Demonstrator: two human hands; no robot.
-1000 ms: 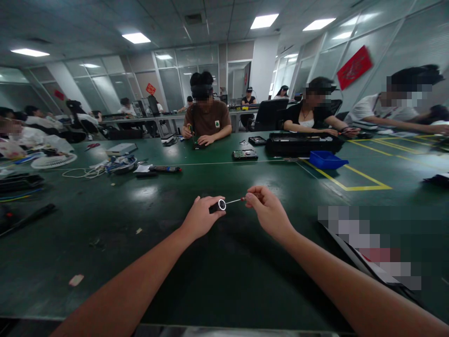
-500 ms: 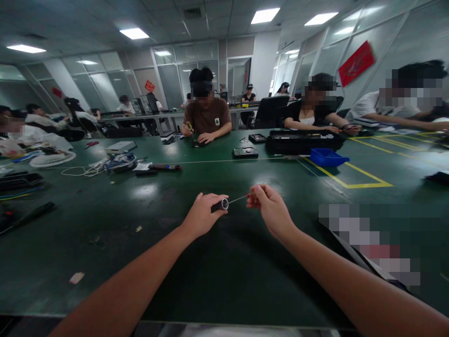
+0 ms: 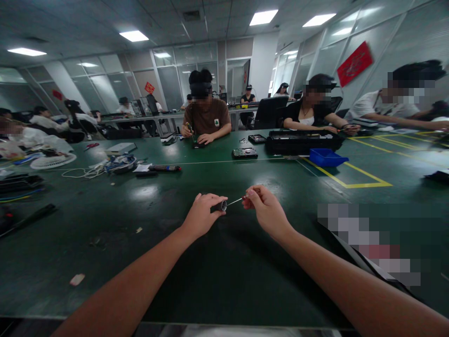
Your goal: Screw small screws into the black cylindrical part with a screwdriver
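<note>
Over the middle of the green table [image 3: 210, 299], my left hand [image 3: 202, 214] is wrapped round a dark cylinder [image 3: 220, 206] whose round, light-rimmed end faces right. My right hand [image 3: 261, 203] pinches a screwdriver by its reddish handle [image 3: 247, 200]. The thin metal shaft [image 3: 234, 202] points left, its end at the cylinder's open rim. Whether the tip is inside the rim or just in front of it is too small to tell.
Beyond my hands lie a circuboard-bearing drive [image 3: 244, 153], a blue tray [image 3: 328, 157], a black case [image 3: 304, 142] and a pen-like tool [image 3: 164, 168]. Cables [image 3: 121, 162] are at the left. A person in brown [image 3: 206, 117] works opposite; others sit at the right.
My right hand has moved slightly left, closer to the cylinder, and less of the shaft shows between my hands. My left hand has barely moved.
</note>
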